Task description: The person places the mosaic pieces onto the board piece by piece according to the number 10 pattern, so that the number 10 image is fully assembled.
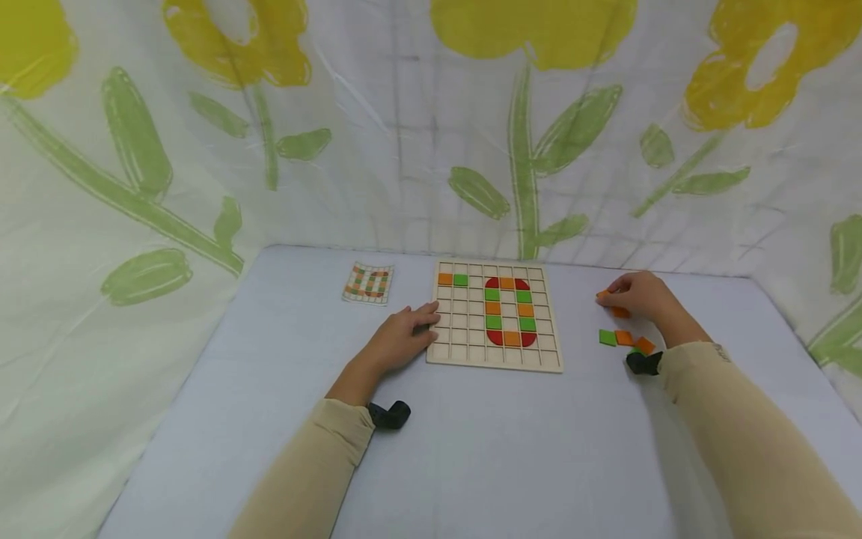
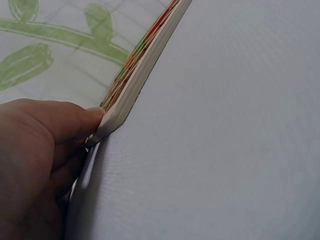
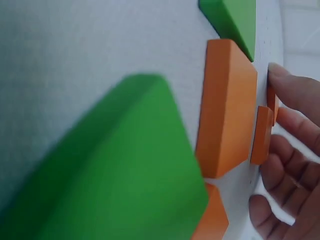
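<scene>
A wooden grid board (image 1: 458,354) lies on the table, with red, orange and green pieces forming an upright ring on it. An orange tile (image 1: 445,279) and a green tile (image 1: 461,280) sit at its upper left. At the board's left edge rests my left hand (image 1: 402,337), fingers extended; the left wrist view has its thumb (image 2: 92,114) at the board's corner. Over on the right, my right hand (image 1: 640,296) pinches an orange square tile (image 1: 602,296) between thumb and index finger. Another orange tile (image 3: 261,135) lies right beside those fingertips.
Closer to the right wrist lie loose tiles: a green one (image 1: 607,337), an orange one (image 1: 624,338), a second orange one (image 1: 644,345) and a partly covered green one. A small printed pattern card (image 1: 367,284) lies left of the board. A flowered curtain (image 1: 377,150) hangs behind the table.
</scene>
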`<action>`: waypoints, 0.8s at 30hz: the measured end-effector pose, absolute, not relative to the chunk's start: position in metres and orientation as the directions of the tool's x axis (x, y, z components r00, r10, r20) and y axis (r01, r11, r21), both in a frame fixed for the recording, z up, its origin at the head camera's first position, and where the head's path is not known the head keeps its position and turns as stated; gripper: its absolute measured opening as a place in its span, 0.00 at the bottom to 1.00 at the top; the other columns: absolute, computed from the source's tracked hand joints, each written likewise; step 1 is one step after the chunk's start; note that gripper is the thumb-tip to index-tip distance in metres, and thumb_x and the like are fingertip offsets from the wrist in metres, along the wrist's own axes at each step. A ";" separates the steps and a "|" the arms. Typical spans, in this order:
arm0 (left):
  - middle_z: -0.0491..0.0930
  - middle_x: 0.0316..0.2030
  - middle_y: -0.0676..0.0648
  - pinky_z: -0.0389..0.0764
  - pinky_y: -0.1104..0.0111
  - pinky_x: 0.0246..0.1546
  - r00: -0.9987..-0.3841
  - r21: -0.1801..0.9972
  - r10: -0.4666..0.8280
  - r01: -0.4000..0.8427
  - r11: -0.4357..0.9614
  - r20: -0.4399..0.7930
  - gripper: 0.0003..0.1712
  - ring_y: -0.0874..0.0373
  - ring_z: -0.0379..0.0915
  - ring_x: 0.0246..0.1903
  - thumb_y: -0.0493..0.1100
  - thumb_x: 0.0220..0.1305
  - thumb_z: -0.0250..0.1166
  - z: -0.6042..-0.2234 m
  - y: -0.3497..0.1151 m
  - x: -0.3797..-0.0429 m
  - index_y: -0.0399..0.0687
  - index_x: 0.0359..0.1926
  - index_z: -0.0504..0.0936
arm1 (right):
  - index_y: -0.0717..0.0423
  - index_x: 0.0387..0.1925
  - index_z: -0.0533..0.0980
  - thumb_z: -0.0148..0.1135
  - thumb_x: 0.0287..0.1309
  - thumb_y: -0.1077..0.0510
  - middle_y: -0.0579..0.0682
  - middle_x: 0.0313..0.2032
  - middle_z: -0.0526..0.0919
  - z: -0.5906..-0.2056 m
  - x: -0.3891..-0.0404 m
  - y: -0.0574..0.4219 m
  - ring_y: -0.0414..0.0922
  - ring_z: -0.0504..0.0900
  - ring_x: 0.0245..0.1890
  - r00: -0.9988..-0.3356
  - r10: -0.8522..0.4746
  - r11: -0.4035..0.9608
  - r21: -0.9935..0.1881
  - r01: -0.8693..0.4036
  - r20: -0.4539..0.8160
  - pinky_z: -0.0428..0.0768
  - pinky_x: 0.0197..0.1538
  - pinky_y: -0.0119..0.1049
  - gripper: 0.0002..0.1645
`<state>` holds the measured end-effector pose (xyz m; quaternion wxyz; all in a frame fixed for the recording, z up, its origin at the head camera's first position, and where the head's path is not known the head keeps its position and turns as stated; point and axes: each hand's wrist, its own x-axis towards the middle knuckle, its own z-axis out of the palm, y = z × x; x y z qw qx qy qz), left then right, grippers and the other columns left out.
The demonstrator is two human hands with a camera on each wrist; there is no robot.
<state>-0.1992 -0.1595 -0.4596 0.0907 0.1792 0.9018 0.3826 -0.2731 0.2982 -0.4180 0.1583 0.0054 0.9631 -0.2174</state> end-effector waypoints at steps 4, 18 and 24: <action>0.63 0.71 0.59 0.50 0.57 0.77 -0.920 0.722 0.390 0.247 0.646 -0.034 0.23 0.53 0.52 0.74 0.47 0.70 0.61 -0.461 -0.160 -0.200 0.49 0.64 0.77 | 0.58 0.58 0.78 0.65 0.60 0.39 0.65 0.54 0.75 -0.424 -0.276 0.299 0.57 0.73 0.49 -0.946 -0.084 0.893 -0.446 0.069 -0.314 0.77 0.50 0.50 0.34; 0.62 0.72 0.58 0.49 0.57 0.77 -0.913 0.723 0.406 0.257 0.641 -0.036 0.24 0.52 0.50 0.75 0.47 0.70 0.61 -0.460 -0.160 -0.201 0.48 0.65 0.76 | 0.61 0.55 0.78 0.62 0.63 0.39 0.60 0.45 0.79 -0.420 -0.277 0.283 0.53 0.74 0.42 -0.959 -0.162 0.914 -0.402 -0.057 -0.233 0.77 0.43 0.45 0.32; 0.62 0.72 0.59 0.49 0.56 0.77 -0.918 0.729 0.395 0.249 0.638 -0.033 0.24 0.53 0.50 0.75 0.47 0.70 0.61 -0.462 -0.161 -0.200 0.49 0.65 0.76 | 0.58 0.55 0.79 0.62 0.64 0.43 0.57 0.45 0.79 -0.407 -0.286 0.221 0.52 0.75 0.43 -0.958 -0.231 0.902 -0.406 -0.146 -0.168 0.78 0.40 0.43 0.28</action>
